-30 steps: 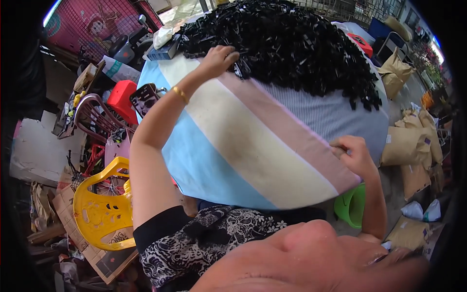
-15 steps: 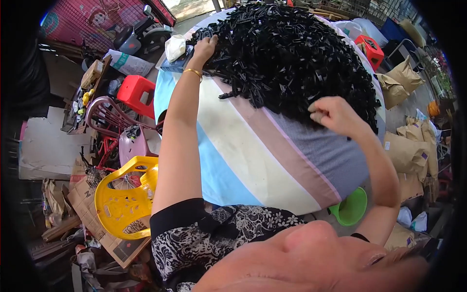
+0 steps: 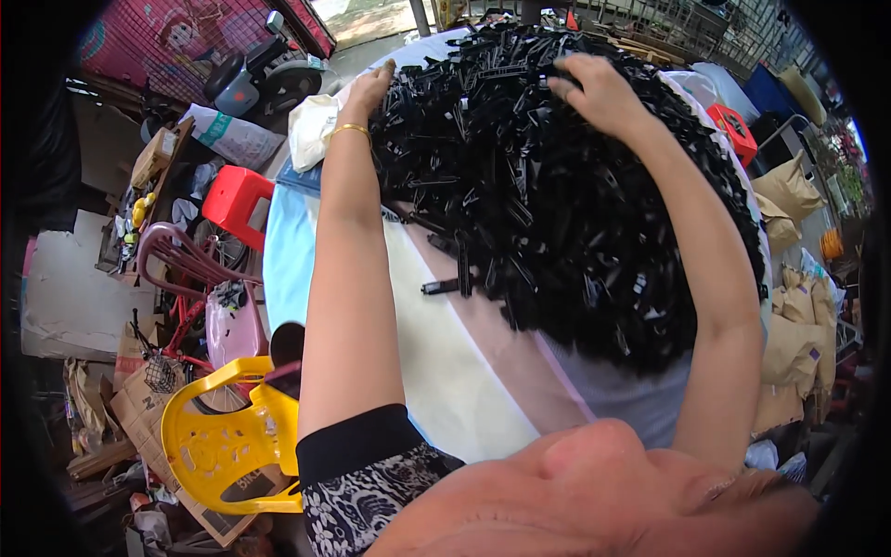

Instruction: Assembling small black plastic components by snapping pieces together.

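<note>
two hands (image 3: 371, 88) (image 3: 594, 88); one pile of black plastic pieces (image 3: 557, 186), uncountable; one yellow chair (image 3: 218, 446); two red stools (image 3: 237, 200) (image 3: 733, 135).

brown paper sacks (image 3: 796, 345) stacked at right; white printed bag (image 3: 232, 137) lying upper left.

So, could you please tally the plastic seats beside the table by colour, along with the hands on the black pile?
Yellow plastic chair: 1
Red plastic stool, nearer side: 1
Red plastic stool, far side: 1
Hands on the pile of black plastic pieces: 2, left hand and right hand
Total: 3 seats, 2 hands
</note>
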`<state>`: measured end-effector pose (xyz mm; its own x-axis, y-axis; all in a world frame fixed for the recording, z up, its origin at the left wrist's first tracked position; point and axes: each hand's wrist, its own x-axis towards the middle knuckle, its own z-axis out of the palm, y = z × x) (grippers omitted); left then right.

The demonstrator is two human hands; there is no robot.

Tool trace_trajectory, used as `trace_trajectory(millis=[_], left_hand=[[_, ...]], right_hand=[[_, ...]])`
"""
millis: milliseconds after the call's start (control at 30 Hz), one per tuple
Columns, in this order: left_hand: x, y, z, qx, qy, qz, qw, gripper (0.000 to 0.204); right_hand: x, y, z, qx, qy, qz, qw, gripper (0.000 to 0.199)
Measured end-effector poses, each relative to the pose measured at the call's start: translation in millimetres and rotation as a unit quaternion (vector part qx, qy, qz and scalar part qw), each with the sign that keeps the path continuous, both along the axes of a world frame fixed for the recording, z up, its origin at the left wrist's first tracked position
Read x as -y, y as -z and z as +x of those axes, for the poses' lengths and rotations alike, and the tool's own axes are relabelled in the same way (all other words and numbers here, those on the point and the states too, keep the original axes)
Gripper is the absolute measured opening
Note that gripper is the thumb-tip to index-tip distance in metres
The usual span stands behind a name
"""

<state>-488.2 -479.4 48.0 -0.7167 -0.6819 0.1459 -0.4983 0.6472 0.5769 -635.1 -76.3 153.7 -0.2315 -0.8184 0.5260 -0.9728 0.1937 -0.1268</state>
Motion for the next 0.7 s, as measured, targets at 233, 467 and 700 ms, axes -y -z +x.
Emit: trace_trajectory(millis=[233, 467, 700], left_hand=[[37, 26, -34, 0.102, 0.023, -0.024, 0.994, 0.082], [-21, 20, -67, -0.057, 0.060, 0.099, 0.992, 0.060], [-85, 15, -44, -0.012, 0.192, 0.226, 0.955, 0.072]], right_hand=[[78, 13, -77, 0.075, 0.136, 0.176, 0.972, 0.075], [71, 4, -72, 0.178, 0.090, 0.255, 0.946, 0.066], [61, 44, -65, 0.216, 0.010, 0.253, 0.943, 0.041]])
